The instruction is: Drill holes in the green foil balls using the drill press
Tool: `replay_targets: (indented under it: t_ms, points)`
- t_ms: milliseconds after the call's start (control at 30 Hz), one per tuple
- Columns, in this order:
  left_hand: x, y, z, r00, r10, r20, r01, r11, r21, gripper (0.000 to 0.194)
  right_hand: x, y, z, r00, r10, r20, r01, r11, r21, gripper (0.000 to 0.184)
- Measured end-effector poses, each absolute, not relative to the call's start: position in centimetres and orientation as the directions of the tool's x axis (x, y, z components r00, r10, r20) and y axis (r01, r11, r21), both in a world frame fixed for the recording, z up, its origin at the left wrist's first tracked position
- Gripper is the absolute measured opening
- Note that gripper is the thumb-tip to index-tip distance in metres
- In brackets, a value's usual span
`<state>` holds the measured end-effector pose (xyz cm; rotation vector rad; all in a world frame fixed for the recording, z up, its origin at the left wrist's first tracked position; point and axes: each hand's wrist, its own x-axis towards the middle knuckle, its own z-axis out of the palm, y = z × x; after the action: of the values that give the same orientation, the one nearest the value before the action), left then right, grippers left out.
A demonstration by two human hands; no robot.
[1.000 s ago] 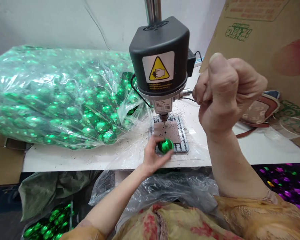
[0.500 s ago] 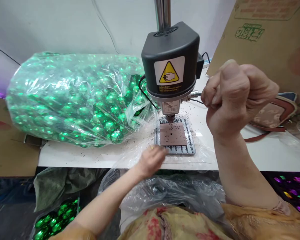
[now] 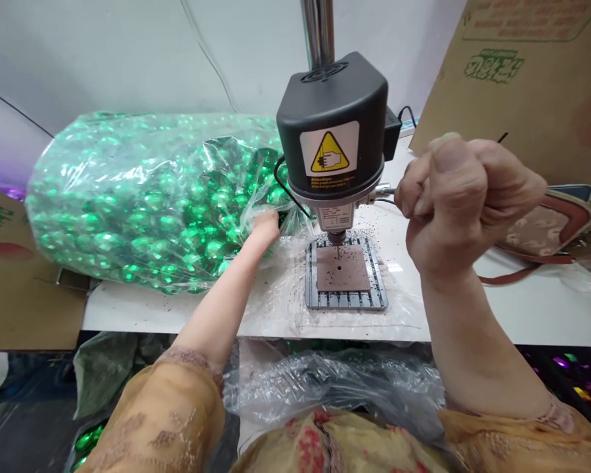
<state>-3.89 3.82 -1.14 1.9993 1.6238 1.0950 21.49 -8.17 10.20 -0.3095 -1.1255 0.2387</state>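
While a plastic bag (image 3: 103, 157) of green baubles (image 3: 214, 248) lies far left on the white table (image 3: 502, 312), the left hand (image 3: 266, 223) is inside its right-hand end, fingers hidden, grip impossible to tell. To the right stands a black bench drill press (image 3: 332, 105), its base (image 3: 347, 301) bearing a chip-strewn brown board (image 3: 354, 272); right again, the right hand (image 3: 460, 197), fist closed around the feed lever (image 3: 384, 191).

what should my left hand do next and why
Probably draw one of the green balls out of the clear bag: your left hand is in at the bag's opening, its fingers hidden, so I can't tell whether it holds one. Your right hand is closed on the lever of the drill press.
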Motion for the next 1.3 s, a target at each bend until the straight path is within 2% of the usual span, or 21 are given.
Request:
replay_targets:
  t_ms: [67,133,200,267,333,400,467,767,1100,1300]
  points:
    - [-4.0,3.2,-0.6,0.034,0.95,0.31,0.728,-0.236,0.644,0.023,21.6,-8.3,10.1,0.395,0.358,0.846,-0.027,0.925,-0.378,0.045]
    - [-3.8,1.8,0.1,0.085,0.95,0.299,0.742,-0.261,0.617,0.035,21.7,-8.3,10.1,0.373,0.364,0.853,-0.027,0.924,-0.382,0.045]
    - [-3.3,-0.3,0.5,0.167,0.946,0.279,0.67,-0.316,0.671,0.039,21.7,-8.4,10.0,0.36,0.359,0.861,-0.025,0.927,-0.375,0.045]
    - [-2.4,-2.4,0.6,0.218,0.95,0.224,0.486,-0.305,0.819,0.039,21.7,-8.5,10.0,0.367,0.346,0.864,-0.014,0.93,-0.367,0.045]
    - [-1.4,-4.3,0.3,0.222,0.964,0.145,0.214,-0.193,0.958,0.042,21.6,-8.6,10.0,0.379,0.348,0.857,0.009,0.925,-0.38,0.046]
    - [-0.4,-5.6,-0.3,0.226,0.972,0.068,-0.014,-0.067,0.998,0.043,21.6,-8.8,10.0,0.381,0.373,0.846,0.042,0.907,-0.418,0.048]
    - [0.3,-6.3,-1.1,0.219,0.975,0.025,-0.106,-0.002,0.994,0.042,21.5,-9.0,10.1,0.379,0.394,0.838,0.06,0.893,-0.447,0.049]
    - [2.3,-6.3,-4.4,0.269,0.958,0.103,0.063,-0.124,0.99,0.055,21.7,-8.8,9.8,0.357,0.385,0.851,0.061,0.9,-0.433,0.047]
    - [3.0,-6.3,-4.8,0.331,0.935,0.123,0.276,-0.221,0.936,0.049,21.6,-8.5,9.6,0.38,0.366,0.85,0.026,0.914,-0.405,0.049]
    - [4.0,-6.8,-5.3,0.301,0.933,0.197,0.342,-0.299,0.891,0.05,21.6,-8.8,9.5,0.384,0.423,0.821,0.066,0.874,-0.481,0.052]
